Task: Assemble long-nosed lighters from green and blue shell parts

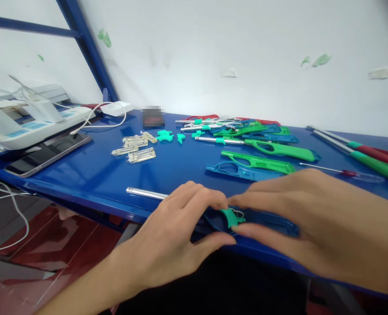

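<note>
Both my hands grip a blue plastic lighter body (273, 222) lying at the near edge of the blue table (92, 175). A metal tube (146, 193) sticks out of it to the left. My left hand (177, 245) pinches the body from the left, thumb below and fingers on top. My right hand (328, 223) pinches it from the right. Between the fingertips sits a green trigger piece (231, 216) with a thin wire spring beside it.
Green and blue lighter halves (262, 162) lie further back, with a heap of assembled ones (240, 127). Small green triggers (165, 136) and pale metal parts (138, 148) lie mid-table. A thin screwdriver (345, 173), long red and green lighters (374, 159) right; a tablet (46, 154) left.
</note>
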`<state>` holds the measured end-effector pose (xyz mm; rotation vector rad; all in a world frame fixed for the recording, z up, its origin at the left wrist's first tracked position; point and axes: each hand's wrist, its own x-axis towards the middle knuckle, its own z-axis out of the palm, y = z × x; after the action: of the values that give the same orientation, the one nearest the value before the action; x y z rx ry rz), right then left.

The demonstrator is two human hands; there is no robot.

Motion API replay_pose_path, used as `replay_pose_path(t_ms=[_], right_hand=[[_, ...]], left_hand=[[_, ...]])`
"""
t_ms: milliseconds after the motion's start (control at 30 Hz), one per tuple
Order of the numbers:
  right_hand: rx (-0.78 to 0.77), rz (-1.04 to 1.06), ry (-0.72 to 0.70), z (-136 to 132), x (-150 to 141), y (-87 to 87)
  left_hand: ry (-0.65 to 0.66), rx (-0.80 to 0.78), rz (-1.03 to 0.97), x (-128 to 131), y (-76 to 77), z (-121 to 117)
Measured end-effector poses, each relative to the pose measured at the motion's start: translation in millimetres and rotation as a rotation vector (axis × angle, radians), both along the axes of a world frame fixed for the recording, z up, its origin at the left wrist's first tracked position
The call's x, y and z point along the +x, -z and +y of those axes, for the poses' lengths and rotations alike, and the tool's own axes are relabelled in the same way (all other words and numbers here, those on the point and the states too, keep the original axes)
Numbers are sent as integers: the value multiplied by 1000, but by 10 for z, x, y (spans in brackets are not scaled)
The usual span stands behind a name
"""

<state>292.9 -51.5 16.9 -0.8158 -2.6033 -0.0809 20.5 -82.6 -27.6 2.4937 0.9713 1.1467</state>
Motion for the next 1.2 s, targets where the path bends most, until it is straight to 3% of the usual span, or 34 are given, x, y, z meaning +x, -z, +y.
replay_pose_path(t_ms=[100,300,500,933,1200], right_hand=[[-4,-53,-31,-70,11,17],[-10,37,-120,-187,28,208],[93,128,-63,-302,61,353],[-41,137,-8,-307,42,349],[-18,169,29,-280,7,362]], left_hand=[[-16,-10,-25,6,-4,-3],[-70,-34,-11,3,-41,-51],[-60,-50,-9,9,-67,-85],[-86,-26,-36,41,-71,-39],[-60,-26,-62,54,-58,-5]])
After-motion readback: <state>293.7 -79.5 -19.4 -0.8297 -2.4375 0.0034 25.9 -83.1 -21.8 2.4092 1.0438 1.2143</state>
